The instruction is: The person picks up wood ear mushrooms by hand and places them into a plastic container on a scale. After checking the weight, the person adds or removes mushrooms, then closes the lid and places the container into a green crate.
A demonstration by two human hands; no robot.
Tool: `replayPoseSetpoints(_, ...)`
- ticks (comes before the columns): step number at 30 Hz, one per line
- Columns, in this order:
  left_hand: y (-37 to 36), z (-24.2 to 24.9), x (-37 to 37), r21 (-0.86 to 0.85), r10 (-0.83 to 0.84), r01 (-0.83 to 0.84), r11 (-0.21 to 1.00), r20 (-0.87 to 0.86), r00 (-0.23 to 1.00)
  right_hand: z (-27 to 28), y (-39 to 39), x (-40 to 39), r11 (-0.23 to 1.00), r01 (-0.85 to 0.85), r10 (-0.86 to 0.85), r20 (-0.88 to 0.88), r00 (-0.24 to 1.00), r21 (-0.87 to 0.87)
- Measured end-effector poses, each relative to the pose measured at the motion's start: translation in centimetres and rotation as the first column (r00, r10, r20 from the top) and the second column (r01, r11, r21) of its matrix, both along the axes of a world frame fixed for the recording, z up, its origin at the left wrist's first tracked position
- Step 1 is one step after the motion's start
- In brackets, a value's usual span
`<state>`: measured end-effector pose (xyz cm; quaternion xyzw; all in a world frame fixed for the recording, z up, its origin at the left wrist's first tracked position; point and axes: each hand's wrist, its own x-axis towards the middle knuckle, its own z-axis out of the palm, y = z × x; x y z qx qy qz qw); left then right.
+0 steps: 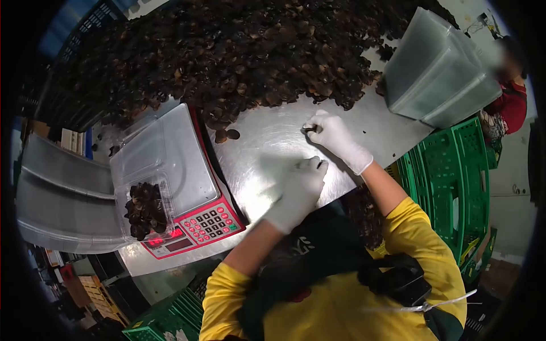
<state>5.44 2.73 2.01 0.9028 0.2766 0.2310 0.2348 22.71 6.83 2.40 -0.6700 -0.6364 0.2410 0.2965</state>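
Both hands wear white gloves over a metal table [250, 142]. My right hand [330, 133] is closed on a small dark piece [310, 129] at its fingertips. My left hand [301, 187] is just nearer to my body, blurred, with a dark bit at its fingers; what it holds, if anything, I cannot make out. A large heap of dark brown pieces [244, 51] lies beyond the hands, and two loose pieces [227, 135] rest at its near edge. To the left, a clear tray with dark pieces [147, 210] sits on a red-edged scale [207, 224].
Stacked clear containers [438, 68] stand at the table's right end, and more clear containers [62, 193] lie at the left. Green crates [455, 182] are on the right, another [165, 318] at the lower left. A person in red [512, 108] is at the far right.
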Motion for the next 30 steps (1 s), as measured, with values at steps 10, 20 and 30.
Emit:
replayPoseSetpoints(10,1.5,5.7,-5.2,-0.914,0.758,0.402,-0.063,0.218,0.615,7.0,-4.2,-5.7,0.948,-0.223,0.296,-0.377,0.878,0.225)
replayPoseSetpoints(20,-0.3,16.0,-19.5,-0.732,0.829,-0.398,0.553,0.438,0.348,6.2,12.5,-12.0,0.897,-0.222,0.235,0.014,0.972,0.383)
replayPoseSetpoints(30,3.8,10.5,-25.8,0.307,0.833,-0.814,0.494,0.1,0.544,1.5,18.5,-16.0,0.873,-0.474,0.445,0.58,0.682,-0.113)
